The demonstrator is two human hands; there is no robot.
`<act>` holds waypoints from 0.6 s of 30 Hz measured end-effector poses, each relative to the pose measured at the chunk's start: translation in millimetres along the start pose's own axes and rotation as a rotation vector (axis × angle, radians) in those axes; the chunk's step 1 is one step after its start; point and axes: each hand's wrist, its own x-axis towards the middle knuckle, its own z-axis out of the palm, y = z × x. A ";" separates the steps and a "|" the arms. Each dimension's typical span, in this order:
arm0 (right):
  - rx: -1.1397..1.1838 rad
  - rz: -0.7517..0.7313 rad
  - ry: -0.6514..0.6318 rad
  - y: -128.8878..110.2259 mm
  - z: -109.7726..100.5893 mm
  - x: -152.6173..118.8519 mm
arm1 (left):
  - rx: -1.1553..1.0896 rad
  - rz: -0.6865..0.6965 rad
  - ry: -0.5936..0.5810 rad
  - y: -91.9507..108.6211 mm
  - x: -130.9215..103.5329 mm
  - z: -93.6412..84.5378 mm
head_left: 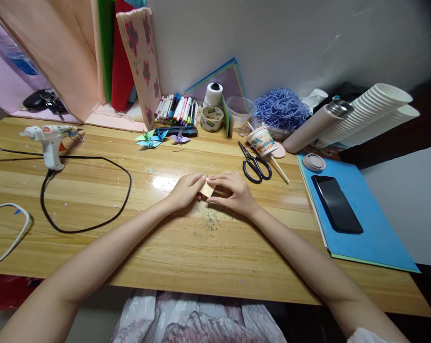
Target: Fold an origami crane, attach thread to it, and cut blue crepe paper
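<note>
A small cream piece of paper point(207, 188), folded into a pointed shape, is held between my two hands just above the wooden table point(158, 252). My left hand point(186, 191) pinches its left side, thumb on top. On the other side my right hand point(234, 191) grips it with thumb and fingertips, the fingers curved around a gap. Parts of the paper are hidden behind the fingers. Beyond the hands, several folded paper cranes point(153, 139) in green, blue and purple stand on the table. Scissors point(255, 164) with black handles lie past my right hand.
At left lie a white glue gun point(51, 145) and its looped black cord point(129, 190). Markers point(177, 108), a tape roll point(211, 119), blue yarn point(281, 108), a paper cup point(261, 141), a thermos point(318, 126) and stacked cups point(375, 112) line the back. A phone point(336, 204) rests on blue sheets point(379, 228).
</note>
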 end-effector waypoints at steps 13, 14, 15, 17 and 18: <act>-0.155 -0.044 -0.029 -6.8 0.1 -1.5 | -0.059 -0.018 0.004 3.5 -1.8 -0.7; -0.181 -0.053 -0.013 -7.3 0.4 -1.5 | -0.059 -0.013 -0.008 4.8 -2.2 -0.9; -0.207 -0.063 0.005 -7.4 0.8 -1.6 | -0.032 -0.001 -0.023 6.0 -2.6 -1.1; -0.253 -0.097 0.031 -6.8 1.5 -2.0 | 0.080 0.032 -0.038 8.0 -3.5 -0.9; -0.272 -0.114 0.034 -6.2 1.9 -2.3 | 0.142 0.044 -0.031 8.8 -3.9 -0.5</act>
